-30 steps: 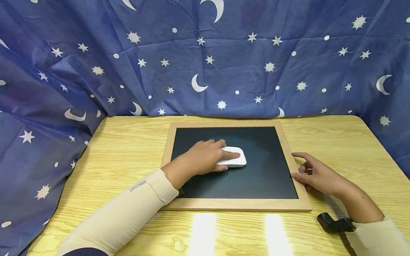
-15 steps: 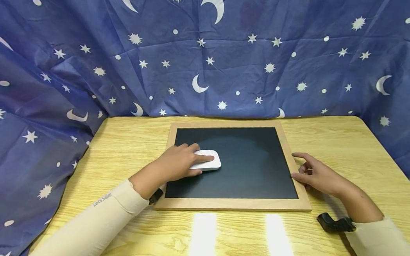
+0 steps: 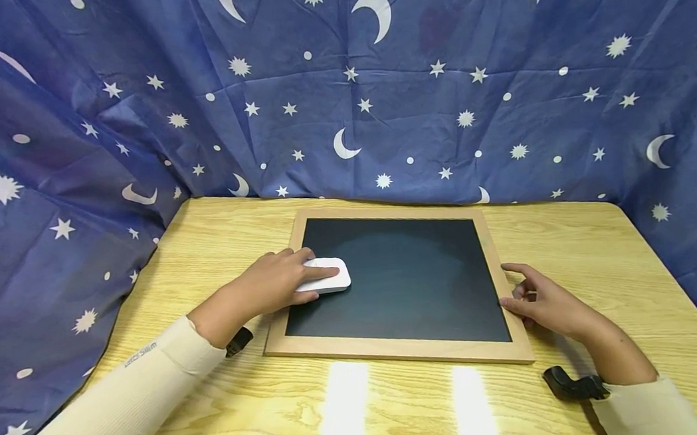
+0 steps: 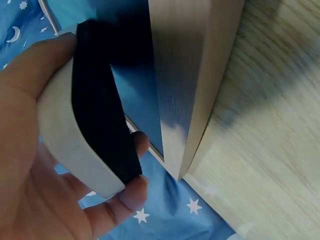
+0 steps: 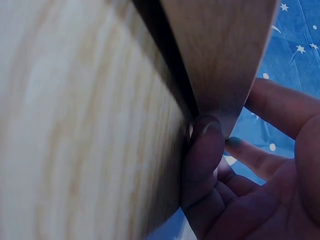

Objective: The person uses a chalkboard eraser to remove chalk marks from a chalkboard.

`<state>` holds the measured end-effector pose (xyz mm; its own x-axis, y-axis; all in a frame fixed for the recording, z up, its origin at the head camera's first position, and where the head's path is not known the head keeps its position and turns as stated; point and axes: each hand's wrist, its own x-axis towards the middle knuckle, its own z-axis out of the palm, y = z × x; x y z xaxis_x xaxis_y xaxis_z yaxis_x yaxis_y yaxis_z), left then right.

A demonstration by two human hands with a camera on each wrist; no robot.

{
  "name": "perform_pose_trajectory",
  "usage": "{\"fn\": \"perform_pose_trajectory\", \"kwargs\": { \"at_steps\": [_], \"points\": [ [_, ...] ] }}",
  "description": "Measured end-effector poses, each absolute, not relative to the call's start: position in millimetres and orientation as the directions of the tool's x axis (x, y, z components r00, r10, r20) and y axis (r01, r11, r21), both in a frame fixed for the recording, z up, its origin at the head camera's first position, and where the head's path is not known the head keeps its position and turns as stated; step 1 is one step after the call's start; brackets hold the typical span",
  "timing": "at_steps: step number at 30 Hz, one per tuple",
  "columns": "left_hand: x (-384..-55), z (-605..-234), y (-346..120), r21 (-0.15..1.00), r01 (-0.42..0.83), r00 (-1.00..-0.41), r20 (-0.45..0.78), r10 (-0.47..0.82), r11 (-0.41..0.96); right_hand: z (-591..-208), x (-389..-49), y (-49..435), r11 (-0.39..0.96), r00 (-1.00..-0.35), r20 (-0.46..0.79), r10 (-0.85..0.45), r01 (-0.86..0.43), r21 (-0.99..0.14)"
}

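Observation:
A small chalkboard (image 3: pixel 407 294) in a light wooden frame lies on the table. Near its left side, my left hand (image 3: pixel 271 279) grips a white board eraser (image 3: pixel 331 278), index finger stretched along its top. The left wrist view shows the eraser's black felt face (image 4: pixel 102 110) turned toward the board, with thumb and fingers around the white body. At the opposite side, my right hand (image 3: pixel 548 305) holds the edge of the frame (image 3: pixel 502 288). In the right wrist view one fingertip (image 5: pixel 202 145) sits at the frame's lower edge, and another finger lies along its far side.
The wood-grain table (image 3: pixel 240 397) carries two bright light reflections in front of the board. A blue curtain (image 3: pixel 292 81) with moons and stars hangs behind and along both sides. Black wrist-camera mounts (image 3: pixel 574 384) stick out below the wrists.
My left hand has slid the eraser leftward across the board, from near its middle to the left side of the black surface. My right hand keeps its hold on the frame.

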<state>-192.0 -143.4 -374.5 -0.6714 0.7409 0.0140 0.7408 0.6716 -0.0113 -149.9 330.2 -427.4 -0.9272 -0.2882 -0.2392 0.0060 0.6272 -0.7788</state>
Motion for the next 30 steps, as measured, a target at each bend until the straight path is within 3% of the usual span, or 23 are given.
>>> {"fn": "perform_pose_trajectory", "kwargs": {
  "at_steps": [10,18,30],
  "points": [
    [-205.8,-381.2,-90.2,-0.009,0.8,-0.6,-0.019,0.8,0.599,-431.1,-147.3,328.3,0.616,-0.925,-0.241,-0.294,0.01,-0.787],
    [-214.1,-378.9,-36.3,-0.026,0.807,-0.589,-0.097,0.802,0.589,-428.1,-149.6,325.4,0.629,-0.928,-0.25,-0.275,0.023,-0.777],
    [-204.0,-370.3,-76.2,0.003,0.756,-0.649,-0.119,0.751,0.654,-427.8,-149.5,327.4,0.65,-0.933,-0.249,-0.259,0.023,-0.759]
  ]
}}
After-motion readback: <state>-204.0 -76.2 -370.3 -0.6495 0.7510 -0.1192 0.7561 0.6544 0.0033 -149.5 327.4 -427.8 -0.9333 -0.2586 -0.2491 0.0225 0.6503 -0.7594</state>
